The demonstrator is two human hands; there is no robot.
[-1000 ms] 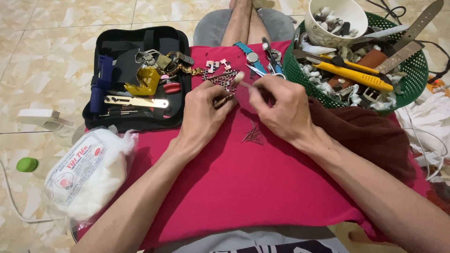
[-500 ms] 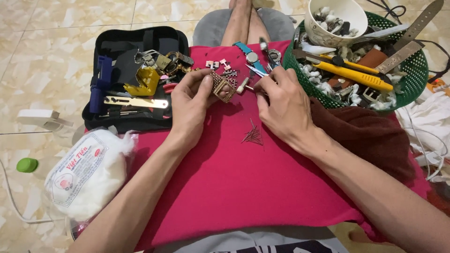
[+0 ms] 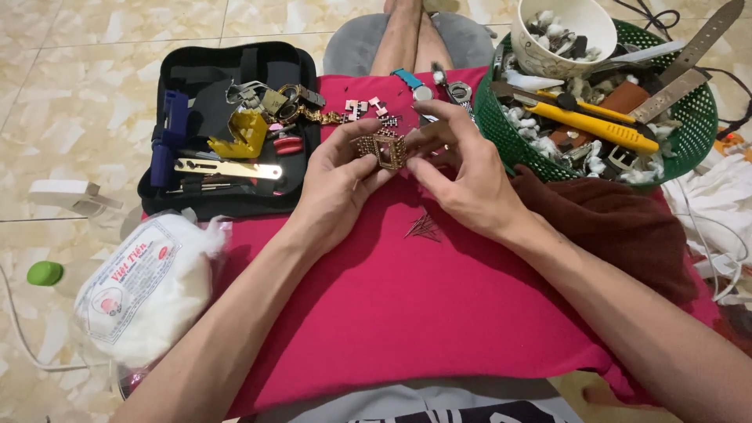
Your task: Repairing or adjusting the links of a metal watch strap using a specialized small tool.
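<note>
My left hand (image 3: 338, 182) and my right hand (image 3: 460, 174) meet over a red cloth (image 3: 392, 298) spread across my lap. Together they pinch a small gold-coloured metal watch case with bracelet links (image 3: 384, 149), the left from its left side, the right from its right. Loose watch links and small parts (image 3: 368, 108) lie on the cloth just beyond the hands. Both forearms run back toward the bottom of the view.
A black open tool case (image 3: 196, 200) with a yellow holder, blue tool and metal blade lies at left. A green basket (image 3: 689, 141) with a yellow knife, watch straps and a white bowl stands at right. A bag of white cotton (image 3: 149, 290) lies lower left.
The hands have turned the gold piece so that its square frame faces up. My right hand's fingers moved from a thin white stick-like item to the right side of the piece.
</note>
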